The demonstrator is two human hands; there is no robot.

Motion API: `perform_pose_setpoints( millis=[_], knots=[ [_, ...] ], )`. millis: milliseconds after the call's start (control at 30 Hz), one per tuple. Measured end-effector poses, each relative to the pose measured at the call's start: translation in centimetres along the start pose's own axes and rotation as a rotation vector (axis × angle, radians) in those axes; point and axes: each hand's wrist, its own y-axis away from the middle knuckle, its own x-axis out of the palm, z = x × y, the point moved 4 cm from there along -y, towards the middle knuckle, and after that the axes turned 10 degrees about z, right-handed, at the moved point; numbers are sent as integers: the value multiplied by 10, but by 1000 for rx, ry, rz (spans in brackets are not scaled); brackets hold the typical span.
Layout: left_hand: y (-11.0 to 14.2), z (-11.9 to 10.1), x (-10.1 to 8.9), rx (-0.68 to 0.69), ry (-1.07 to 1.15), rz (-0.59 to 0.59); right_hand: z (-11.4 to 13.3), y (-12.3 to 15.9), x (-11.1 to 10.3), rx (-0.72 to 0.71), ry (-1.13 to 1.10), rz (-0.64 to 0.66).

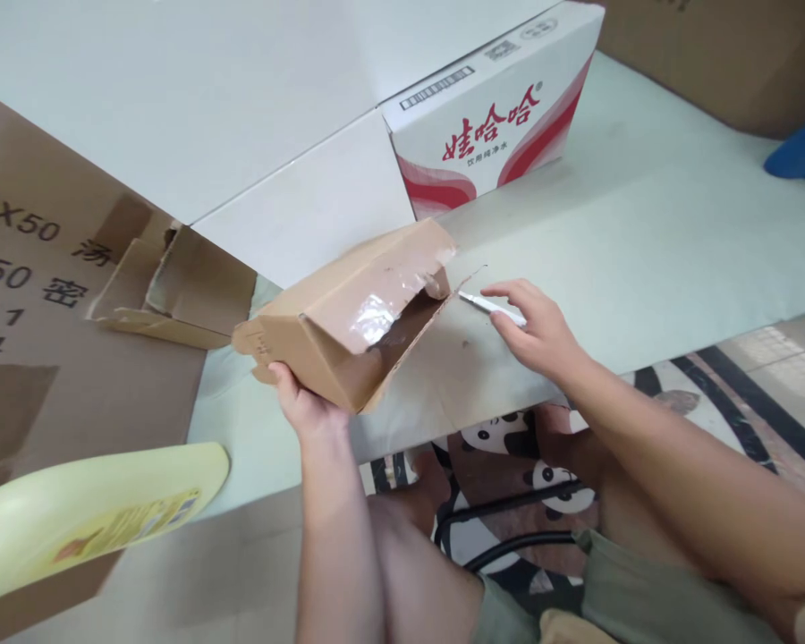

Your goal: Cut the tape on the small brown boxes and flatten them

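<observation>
Landmark: white carton (487,134), printed in red, on the counter (671,224). Directly left of white carton: plain white panel (295,215). Farther left of white carton: small open cardboard box (205,282), beside large lettered brown box (140,385). Left and well forward of white carton: pale yellow bottle (107,510), labelled. Right of white carton: brown container (717,63) and blue object (801,152), both partly out of view.
</observation>
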Motion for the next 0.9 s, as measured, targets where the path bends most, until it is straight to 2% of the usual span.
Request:
perform_pose_setpoints(
  millis=[100,167,300,367,467,567,733,833,900],
  knots=[
    [8,-5,8,108,-7,-171,26,7,0,-177,-161,12],
    [14,-8,17,197,-48,-233,36,11,2,-243,-188,27],
    [24,-11,37,320,-137,-236,46,15,3,-365,-190,51],
    [28,-11,44,342,-170,-238,46,15,5,-385,-174,120],
    [31,-8,47,363,-204,-239,39,12,12,-266,-126,244],
    [35,-3,47,369,-254,-204,30,11,16,-134,-101,289],
    [39,6,37,352,-416,-149,24,13,12,-134,-319,198],
    [38,12,32,303,-510,-89,15,13,11,3,-381,151],
    [35,16,30,231,-456,-31,8,12,10,112,-401,105]
  ],
)
